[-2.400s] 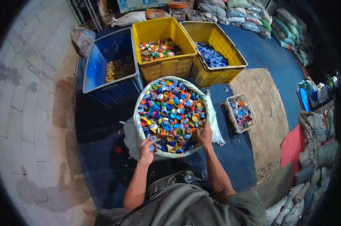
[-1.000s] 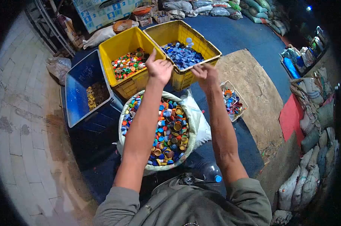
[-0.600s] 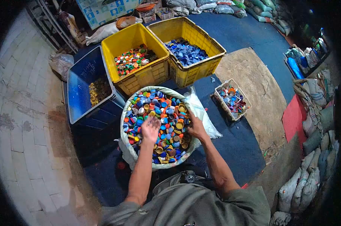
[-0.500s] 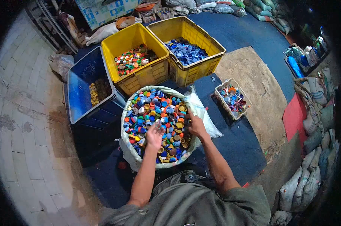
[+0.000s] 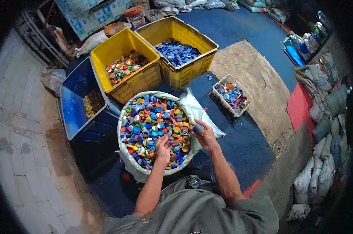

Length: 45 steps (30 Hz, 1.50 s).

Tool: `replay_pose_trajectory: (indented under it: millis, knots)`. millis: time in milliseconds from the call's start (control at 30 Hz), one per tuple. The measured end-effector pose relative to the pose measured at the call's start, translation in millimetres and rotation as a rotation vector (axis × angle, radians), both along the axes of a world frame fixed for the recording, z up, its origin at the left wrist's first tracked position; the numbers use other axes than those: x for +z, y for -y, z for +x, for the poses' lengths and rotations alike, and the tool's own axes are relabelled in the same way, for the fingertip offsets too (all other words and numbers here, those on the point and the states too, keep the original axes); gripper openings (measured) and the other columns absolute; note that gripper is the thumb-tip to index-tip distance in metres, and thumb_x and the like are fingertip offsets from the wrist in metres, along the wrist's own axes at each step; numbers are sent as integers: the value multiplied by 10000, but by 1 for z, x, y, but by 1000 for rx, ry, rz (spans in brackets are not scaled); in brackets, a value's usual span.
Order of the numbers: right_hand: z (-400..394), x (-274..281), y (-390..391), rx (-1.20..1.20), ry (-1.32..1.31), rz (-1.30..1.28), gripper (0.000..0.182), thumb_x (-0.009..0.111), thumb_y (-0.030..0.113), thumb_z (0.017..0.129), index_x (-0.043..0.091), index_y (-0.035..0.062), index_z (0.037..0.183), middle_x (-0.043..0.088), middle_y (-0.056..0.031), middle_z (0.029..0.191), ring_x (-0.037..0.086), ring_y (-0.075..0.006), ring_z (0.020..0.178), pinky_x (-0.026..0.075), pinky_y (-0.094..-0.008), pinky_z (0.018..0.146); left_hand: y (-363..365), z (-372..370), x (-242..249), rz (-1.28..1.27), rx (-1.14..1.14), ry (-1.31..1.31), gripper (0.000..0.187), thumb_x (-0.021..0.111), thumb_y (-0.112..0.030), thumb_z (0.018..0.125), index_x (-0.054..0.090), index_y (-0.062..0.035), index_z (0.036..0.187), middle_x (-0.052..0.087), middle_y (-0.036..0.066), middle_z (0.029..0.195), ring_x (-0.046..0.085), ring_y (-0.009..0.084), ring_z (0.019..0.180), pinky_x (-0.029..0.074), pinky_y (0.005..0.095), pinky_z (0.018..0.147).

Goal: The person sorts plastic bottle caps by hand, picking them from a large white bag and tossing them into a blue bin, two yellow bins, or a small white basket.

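Note:
A round container lined with a pale sack (image 5: 122, 152) is full of mixed coloured bottle caps (image 5: 147, 121). Over the caps near its front, my left hand (image 5: 163, 150) has its fingers curled; whether something small is between them is too hard to make out. At the container's right rim, my right hand (image 5: 205, 135) grips a blue-grey cap (image 5: 197, 128) between thumb and fingers. A white sack (image 5: 196, 109) lies against the container's right side.
Behind stand a blue bin (image 5: 77, 91) with yellowish pieces, a yellow bin (image 5: 102, 48) with mixed caps and another yellow bin (image 5: 199, 37) with blue caps. A small white crate (image 5: 238, 111) of caps sits right, near a brown floor sheet (image 5: 254, 78). Filled sacks (image 5: 318, 167) line the right.
My right hand has moved outward to the container's right rim, and a blue-grey cap now shows in it. My left hand has shifted slightly right and lower over the caps. The view has shifted.

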State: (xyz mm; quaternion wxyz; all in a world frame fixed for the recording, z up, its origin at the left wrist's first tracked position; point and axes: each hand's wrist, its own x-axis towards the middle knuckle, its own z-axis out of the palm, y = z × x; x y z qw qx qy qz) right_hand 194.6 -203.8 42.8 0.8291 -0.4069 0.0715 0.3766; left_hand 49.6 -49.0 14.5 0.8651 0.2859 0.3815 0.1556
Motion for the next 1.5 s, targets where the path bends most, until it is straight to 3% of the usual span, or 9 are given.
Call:
replay_pose_trajectory:
  millis: [333,433,567,800,900,1000,1100,1267,1500]
  knots:
    - [56,-69,73,-615,-341,44,152,400,-102,703,498,-119,818,486,-194,939,495,-294,990,485,-475,928,8,7,-3,-15,-11,-22,188,587,-152,870,563,-70,1039,572,44,873,555,173,785,497,348,739]
    - [150,-79,108,-674,-24,141,446,385,-50,717,300,-286,1085,391,-382,1231,394,-472,1221,315,-536,1081,9,11,-5,-11,-16,-20,151,572,-133,876,557,-62,1008,575,64,878,555,189,785,501,351,735]
    - [199,-28,127,-879,-110,128,513,347,-122,712,227,-257,1193,285,-347,1326,338,-454,1271,343,-492,1076,9,16,-1,-17,-15,14,110,569,-125,878,550,-66,969,581,61,816,568,201,697,507,355,675]
    - [113,-102,122,-668,-146,-34,225,401,-82,769,409,-194,963,523,-286,1025,547,-362,1049,448,-458,984,3,10,7,49,31,-44,129,621,-191,873,573,-89,935,589,17,818,497,114,653,394,258,571]
    - [52,-84,82,-534,-166,-273,277,496,-11,817,484,-131,1067,579,-220,1037,587,-280,955,515,-388,818,-7,-4,-3,107,90,-96,125,613,-197,880,576,-103,953,583,4,825,488,97,646,385,239,552]
    - [8,-70,52,-351,105,-671,330,573,59,828,557,32,1157,632,-110,1014,606,-198,900,506,-315,738,-14,-20,-7,163,133,-118,119,580,-203,898,558,-110,968,571,-2,806,470,80,577,366,224,495]
    - [-14,-81,32,-177,713,-877,343,627,103,813,560,16,1138,653,-85,932,615,-154,850,497,-296,711,-15,-37,-3,185,160,-122,133,574,-214,902,543,-99,961,558,-2,777,450,69,525,326,206,437]
    - [-26,-44,-14,-22,1309,-976,373,683,144,753,569,10,1082,642,-169,866,620,-293,781,490,-386,702,-7,-58,7,151,225,-151,93,545,-142,918,513,-71,969,528,6,739,420,48,506,299,207,412]
    - [-34,-32,-61,55,1209,-1006,496,743,244,707,554,-12,1088,603,-207,942,565,-360,901,444,-432,801,1,-81,7,313,225,-244,151,591,-136,898,519,-37,986,564,18,826,415,33,552,299,192,448]
